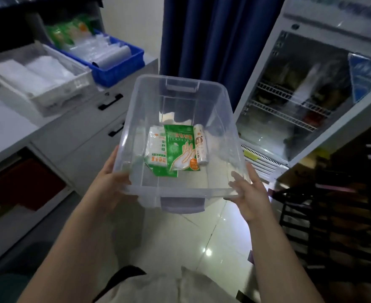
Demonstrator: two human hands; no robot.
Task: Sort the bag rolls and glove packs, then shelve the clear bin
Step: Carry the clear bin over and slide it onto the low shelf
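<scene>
I carry the clear bin (132, 110) in the air in front of me, above the tiled floor. My left hand (109, 182) grips its near left corner, fingers curled under the rim. My right hand (249, 193) holds the near right corner, fingers on the side wall. On the bin's floor lie a green glove pack (181, 147), a white and green pack (156, 147) partly under it, and one white bag roll (201, 144) along their right side.
To the left a grey counter (2, 125) bears a white tray (55, 92) with white bag rolls and a blue bin (123, 68) with clear bags and green packs. A glass-door fridge (307, 95) stands to the right, a dark rack (333, 215) below it, and a blue curtain (213, 33) hangs behind.
</scene>
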